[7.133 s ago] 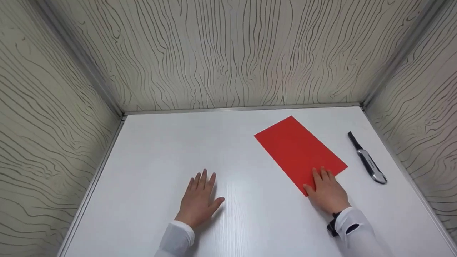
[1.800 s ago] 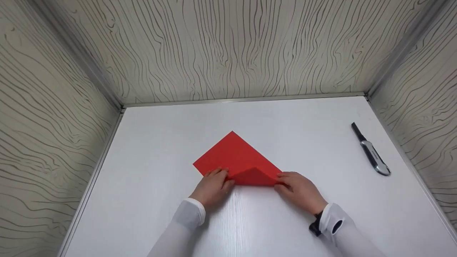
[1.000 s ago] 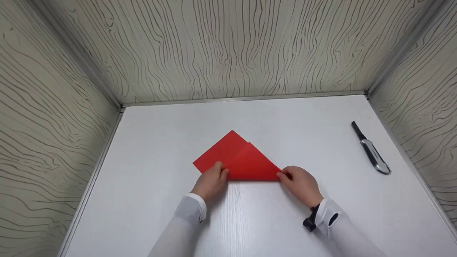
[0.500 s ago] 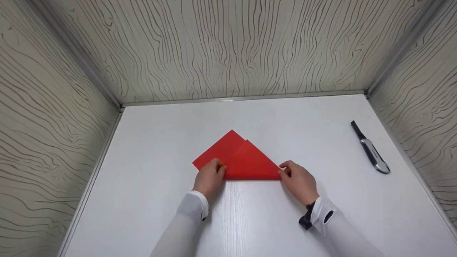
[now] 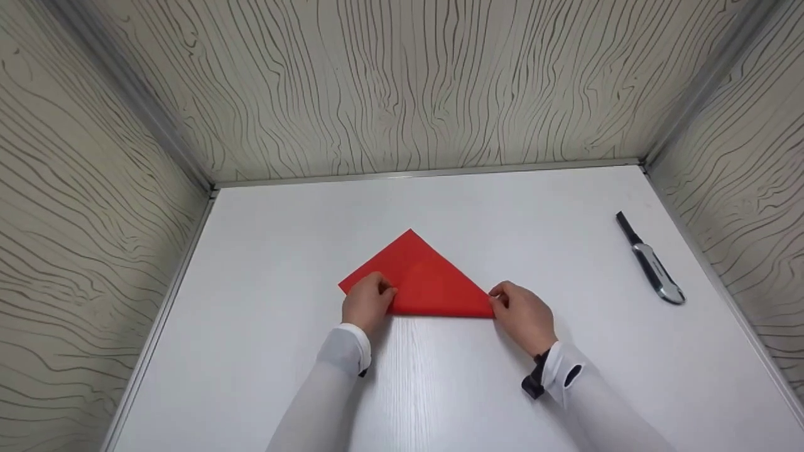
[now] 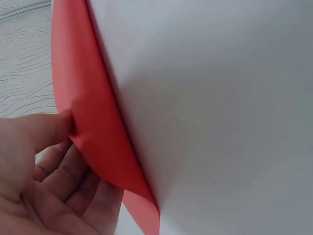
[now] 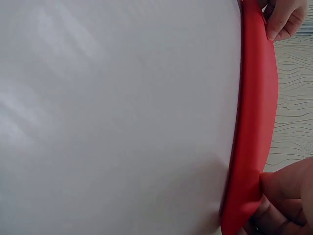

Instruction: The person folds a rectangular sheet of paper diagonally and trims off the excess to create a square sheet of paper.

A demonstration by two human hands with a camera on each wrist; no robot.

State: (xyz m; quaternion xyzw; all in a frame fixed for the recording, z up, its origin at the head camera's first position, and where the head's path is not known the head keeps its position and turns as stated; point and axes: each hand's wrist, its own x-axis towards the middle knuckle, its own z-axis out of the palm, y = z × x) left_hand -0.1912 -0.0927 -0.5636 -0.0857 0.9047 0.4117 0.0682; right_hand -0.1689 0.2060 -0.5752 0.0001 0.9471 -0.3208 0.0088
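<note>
A sheet of red paper [image 5: 433, 282] lies on the white table, folded over along its near side, with one corner pointing away from me. Its folded near edge is rounded rather than flat in the wrist views. My left hand [image 5: 369, 301] pinches the paper at the left of the fold, thumb on the near face and fingers behind, as the left wrist view shows. At the right end of the fold, my right hand [image 5: 524, 315] pinches the paper between thumb and fingers. The paper [image 7: 257, 107] stretches between both hands in the right wrist view.
To the far right lies a tool [image 5: 653, 263] with a silver-and-black handle and a slim black end. Wood-grain panels [image 5: 402, 88] enclose the white table [image 5: 276, 232] at the back and both sides.
Earlier the sheet lay flat at the right under my right hand. It is now central, its near part folded up over the rest, the flap's tip having moved up and left.
</note>
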